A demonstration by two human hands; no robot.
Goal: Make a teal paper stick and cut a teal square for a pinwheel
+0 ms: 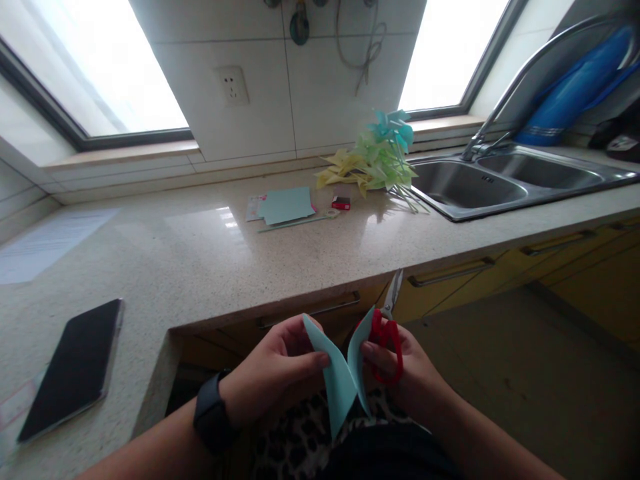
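A folded sheet of light blue paper [340, 377] is held low in front of me, below the counter edge. My left hand [275, 370] pinches its left flap between thumb and fingers; a dark watch sits on that wrist. My right hand [405, 367] touches the right flap with its fingertips and holds red-handled scissors [386, 333], whose metal blades point up and look closed.
A speckled countertop [200, 260] carries a dark phone [75, 367], blue paper sheets [286, 204], a small red box [341, 203] and a heap of yellow, green and blue paper pinwheels [377, 157]. A steel double sink [500, 180] with a tap is at right. Yellow drawers run below.
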